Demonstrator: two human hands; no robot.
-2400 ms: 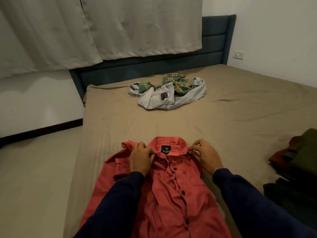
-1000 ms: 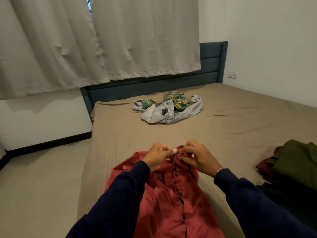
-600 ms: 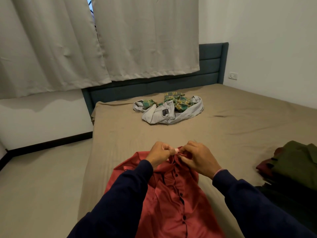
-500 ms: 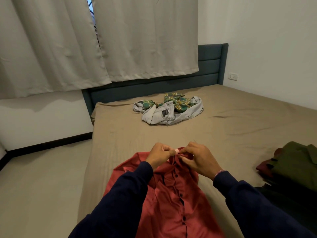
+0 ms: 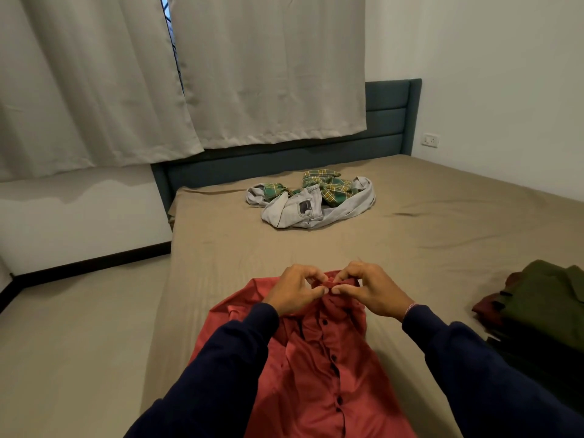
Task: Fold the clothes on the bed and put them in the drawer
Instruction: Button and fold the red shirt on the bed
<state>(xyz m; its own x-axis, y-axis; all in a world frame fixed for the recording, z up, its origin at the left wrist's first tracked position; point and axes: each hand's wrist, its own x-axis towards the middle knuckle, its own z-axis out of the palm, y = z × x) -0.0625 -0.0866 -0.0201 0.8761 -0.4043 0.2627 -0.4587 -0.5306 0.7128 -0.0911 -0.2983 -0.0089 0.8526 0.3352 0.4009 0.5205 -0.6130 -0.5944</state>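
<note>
Head view: at lower centre of the tan bed (image 5: 221,248), the collar of the red buttoned cotton shirt (image 5: 319,368), earlier spread flat, is now pinched together by left hand (image 5: 292,292) and right hand (image 5: 371,290), seemingly being buttoned before folding

Red button shirt (image 5: 319,368) spread on bed (image 5: 442,248), collar lifted, bunched
</note>
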